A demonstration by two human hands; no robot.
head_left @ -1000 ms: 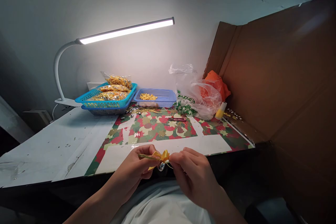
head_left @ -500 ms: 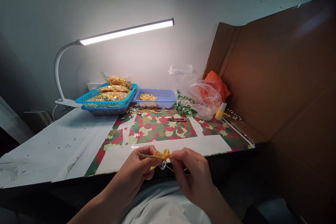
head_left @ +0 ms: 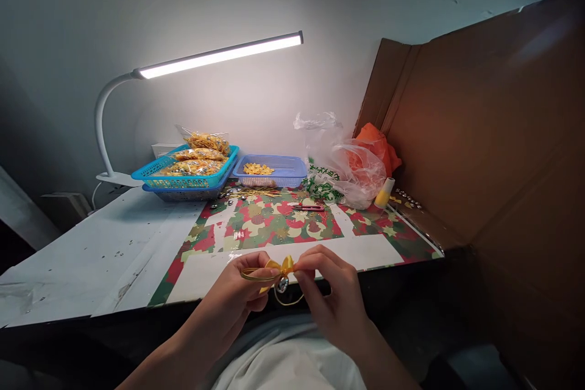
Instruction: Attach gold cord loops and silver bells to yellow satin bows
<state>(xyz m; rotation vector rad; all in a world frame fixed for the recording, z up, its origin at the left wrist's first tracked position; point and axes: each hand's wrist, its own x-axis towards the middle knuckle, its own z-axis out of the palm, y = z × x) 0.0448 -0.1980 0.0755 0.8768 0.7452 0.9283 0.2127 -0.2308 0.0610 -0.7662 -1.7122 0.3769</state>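
Note:
Over the table's near edge, my left hand is closed in a pinch on a yellow ribbon bow. A loop of thin gold cord sticks out to the left across its fingers. Just below the bow hangs a small shiny silver bell or bead. My right hand has thumb and index finger pinched at the bow's right edge; whether cord is also between them is hidden. More of the cord curves beneath the silver piece toward the right thumb.
Stacked baskets hold bagged gold pieces. A purple basket has yellow bows in it. Gold cords and dark red snips lie on the patterned sheet. Plastic bags, a thread cone and cardboard stand right.
The cord at the left has opened into a wider loop. Below the silver piece, the cord now hangs in a lower curve. My right hand has shifted slightly left and up, its fingers still pinched.

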